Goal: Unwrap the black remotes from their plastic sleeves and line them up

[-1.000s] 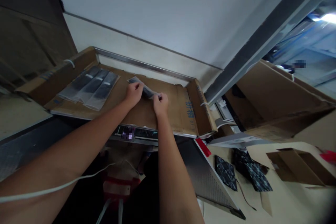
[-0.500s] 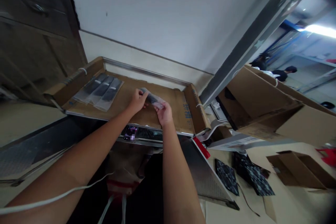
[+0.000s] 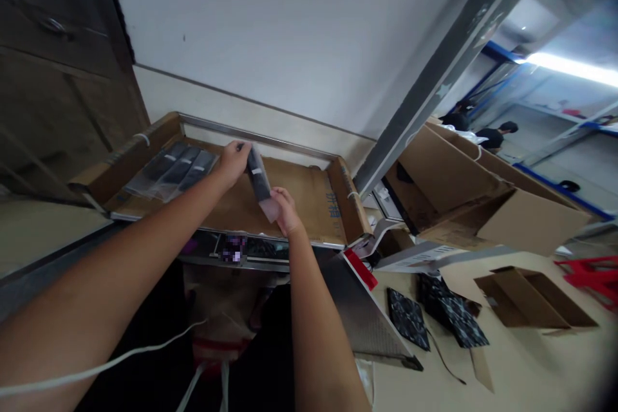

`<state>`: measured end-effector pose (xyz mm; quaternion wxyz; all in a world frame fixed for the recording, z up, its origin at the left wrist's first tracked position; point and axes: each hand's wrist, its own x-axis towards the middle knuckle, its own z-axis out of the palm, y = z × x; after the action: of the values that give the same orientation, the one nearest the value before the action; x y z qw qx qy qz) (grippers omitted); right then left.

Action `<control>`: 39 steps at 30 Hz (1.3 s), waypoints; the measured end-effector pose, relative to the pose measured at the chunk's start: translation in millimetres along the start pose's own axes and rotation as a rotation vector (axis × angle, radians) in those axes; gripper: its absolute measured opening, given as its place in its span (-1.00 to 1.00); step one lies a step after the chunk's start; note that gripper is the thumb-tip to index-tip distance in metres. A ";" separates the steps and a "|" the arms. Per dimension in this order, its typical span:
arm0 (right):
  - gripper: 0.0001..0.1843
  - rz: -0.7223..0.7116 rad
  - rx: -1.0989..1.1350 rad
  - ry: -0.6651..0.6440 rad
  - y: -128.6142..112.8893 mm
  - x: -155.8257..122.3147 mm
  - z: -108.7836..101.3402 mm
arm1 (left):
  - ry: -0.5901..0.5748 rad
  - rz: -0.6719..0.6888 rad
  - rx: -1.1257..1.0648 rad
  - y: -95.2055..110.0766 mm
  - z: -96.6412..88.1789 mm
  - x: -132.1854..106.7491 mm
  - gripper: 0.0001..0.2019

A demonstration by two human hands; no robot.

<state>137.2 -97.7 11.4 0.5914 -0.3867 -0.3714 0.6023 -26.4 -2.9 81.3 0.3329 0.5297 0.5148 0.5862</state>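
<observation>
Since the earlier frame the bagged strip [image 3: 259, 181] swung from flat to near upright, lifted off the cardboard tray [image 3: 309, 190]. Left hand [image 3: 234, 162] pinched its top, right hand [image 3: 284, 209] its bottom. Laid bagged strips [image 3: 174, 170] sat at 9 o'clock; placing alongside needed parallel alignment.

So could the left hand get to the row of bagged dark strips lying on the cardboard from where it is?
Probably yes. The left hand grips the top end of a bagged strip, which the right hand also holds, so it would have to let go first. The row of bagged strips lies uncovered just beside it.
</observation>
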 end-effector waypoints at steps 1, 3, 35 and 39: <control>-0.58 -0.007 -0.029 0.008 0.9 -0.1 1.3 | 0.001 0.015 0.009 6.1 4.4 1.6 -0.80; -0.55 0.001 -0.100 -0.004 2.3 -0.9 3.0 | -0.033 0.039 0.028 17.8 14.5 2.3 -0.83; -0.75 -0.317 -0.567 0.229 14.0 3.2 -2.5 | -0.252 0.563 0.447 108.1 13.7 -4.8 -0.63; -0.76 -0.332 -0.617 0.231 11.3 0.9 0.4 | -0.302 0.648 0.626 119.2 5.0 -1.8 -0.62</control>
<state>132.0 -97.0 1.3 0.5747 -0.5466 -0.5241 0.3102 -2.7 -32.9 194.3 0.0282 0.8171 0.4207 0.3932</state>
